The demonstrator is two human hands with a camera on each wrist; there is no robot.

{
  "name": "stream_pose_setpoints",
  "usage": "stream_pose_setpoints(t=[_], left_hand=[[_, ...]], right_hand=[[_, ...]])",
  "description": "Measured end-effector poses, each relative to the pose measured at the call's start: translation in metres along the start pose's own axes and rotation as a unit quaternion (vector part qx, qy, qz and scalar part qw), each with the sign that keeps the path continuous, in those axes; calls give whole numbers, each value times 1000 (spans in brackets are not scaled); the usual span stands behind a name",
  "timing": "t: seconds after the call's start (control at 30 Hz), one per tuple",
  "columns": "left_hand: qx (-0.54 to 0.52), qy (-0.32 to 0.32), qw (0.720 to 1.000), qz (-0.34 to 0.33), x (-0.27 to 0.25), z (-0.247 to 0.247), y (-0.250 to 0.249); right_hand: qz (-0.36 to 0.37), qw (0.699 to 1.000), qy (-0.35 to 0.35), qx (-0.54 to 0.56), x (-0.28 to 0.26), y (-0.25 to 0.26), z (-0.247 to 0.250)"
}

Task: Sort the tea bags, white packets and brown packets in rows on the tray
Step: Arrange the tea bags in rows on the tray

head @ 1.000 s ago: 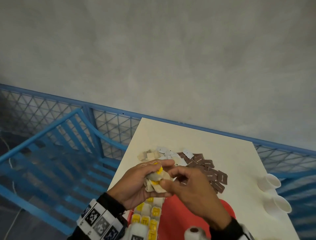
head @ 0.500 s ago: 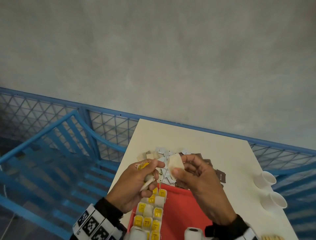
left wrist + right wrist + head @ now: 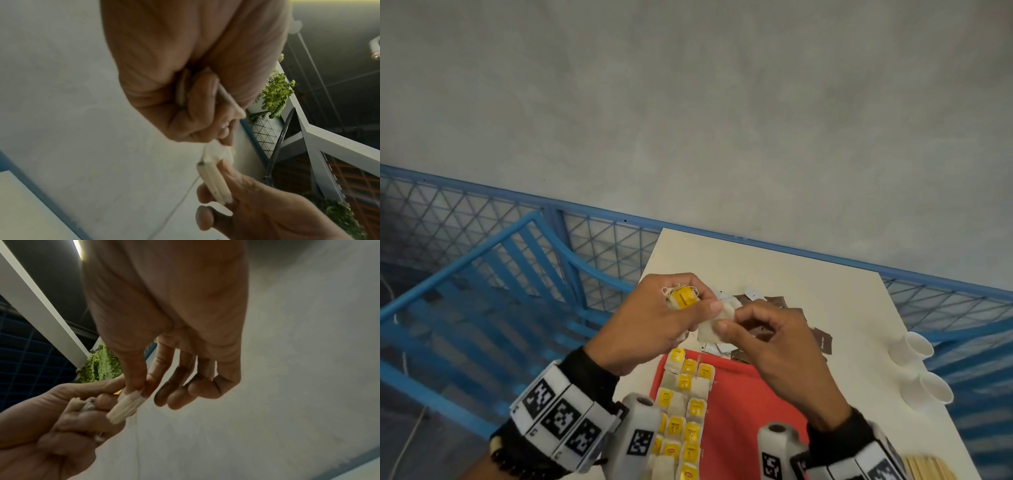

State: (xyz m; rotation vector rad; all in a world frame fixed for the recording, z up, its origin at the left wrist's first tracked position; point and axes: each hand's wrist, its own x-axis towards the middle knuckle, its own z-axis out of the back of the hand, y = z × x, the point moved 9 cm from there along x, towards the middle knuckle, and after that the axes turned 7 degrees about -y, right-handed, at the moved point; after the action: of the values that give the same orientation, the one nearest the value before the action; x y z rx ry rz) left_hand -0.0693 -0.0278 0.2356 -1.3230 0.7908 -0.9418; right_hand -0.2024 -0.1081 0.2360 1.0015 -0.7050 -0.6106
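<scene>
Fingers (image 3: 719,327) of right hand (image 3: 774,346) pinch one tea bag (image 3: 714,325); left hand (image 3: 650,325) clutches several tea bags (image 3: 681,297); two cups (image 3: 924,366) on bench (image 3: 774,267).

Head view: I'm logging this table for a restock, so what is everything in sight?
tray: one, red, near table edge
tea bags on tray: many, beige with yellow tags, rows along tray's left side
held tea bags: a few, beige, between both hands
brown packets: many, heaped beyond tray
white packets: several, in that heap
cups: two, white, table's right edge
table: one, cream
left hand: grips bags and tags
right hand: pinches one bag
</scene>
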Motion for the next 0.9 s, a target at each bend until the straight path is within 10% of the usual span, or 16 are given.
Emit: stream_pose_setpoints(t=[0.9], left_hand=[[1, 13, 999, 40, 18, 4, 24]], right_hand=[[-24, 995, 7, 92, 26, -17, -8]])
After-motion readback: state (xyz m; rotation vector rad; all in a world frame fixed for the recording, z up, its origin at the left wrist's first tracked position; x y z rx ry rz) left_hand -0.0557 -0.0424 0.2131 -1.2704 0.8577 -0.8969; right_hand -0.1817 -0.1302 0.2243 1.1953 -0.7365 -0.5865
